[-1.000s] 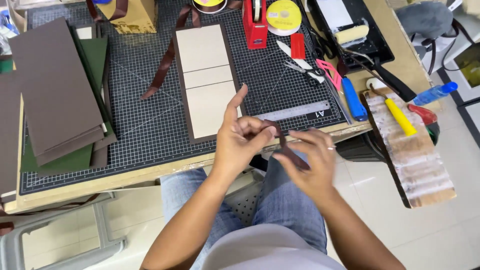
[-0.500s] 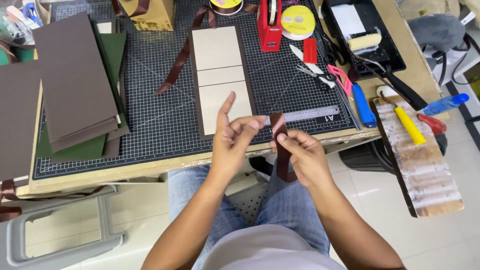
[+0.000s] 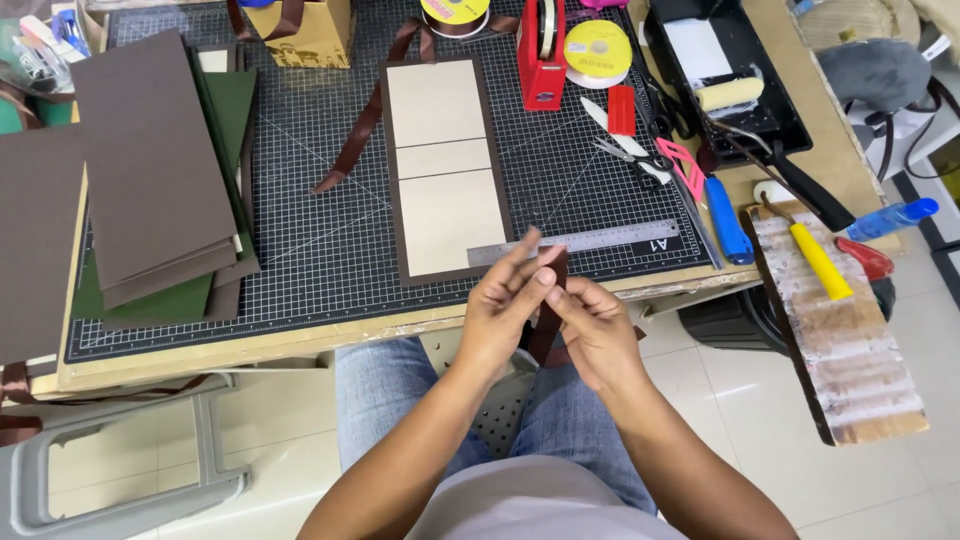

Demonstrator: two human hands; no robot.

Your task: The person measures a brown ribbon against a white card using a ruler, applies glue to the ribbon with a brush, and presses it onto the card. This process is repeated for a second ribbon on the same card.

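Just off the table's near edge (image 3: 300,345), above the lap, the left hand (image 3: 500,310) and right hand (image 3: 590,325) pinch a short brown ribbon strip (image 3: 556,270) between their fingertips, while beyond them a steel ruler (image 3: 600,240) lies across the cutting mat (image 3: 330,230) beside the brown-bordered board panel (image 3: 440,165), with bare mat between panel and stacked brown sheets (image 3: 150,170).

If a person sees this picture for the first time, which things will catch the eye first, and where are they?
At the centre, the left hand and the right hand together pinch a dark brown ribbon just past the near edge of the table. Behind them, on the black cutting mat, lies a brown board with three cream panels, with a steel ruler across its near corner. At the left sits a stack of brown and green sheets.
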